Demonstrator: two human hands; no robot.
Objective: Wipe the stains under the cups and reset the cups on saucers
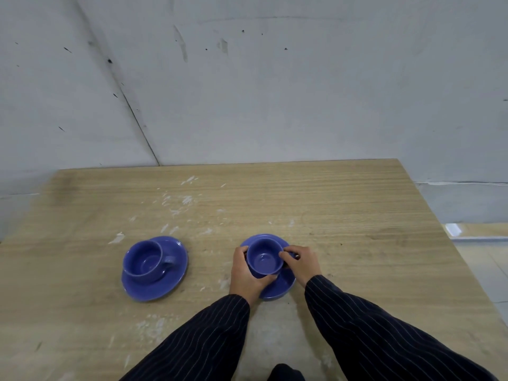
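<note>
Two blue cups stand on blue saucers on a wooden table (343, 204). The left cup (145, 259) sits upright on its saucer (165, 287), handle pointing right, untouched. The right cup (264, 260) rests on the right saucer (280, 288). My left hand (244, 273) wraps the cup's left and near side. My right hand (301, 261) pinches the cup's right side, where its handle is hidden. No cloth is in view.
White smears and flecks (178, 202) mark the table behind and between the saucers, with more near the front edge (154, 325). A grey wall stands behind the table. The table's right edge drops to a tiled floor (483, 265).
</note>
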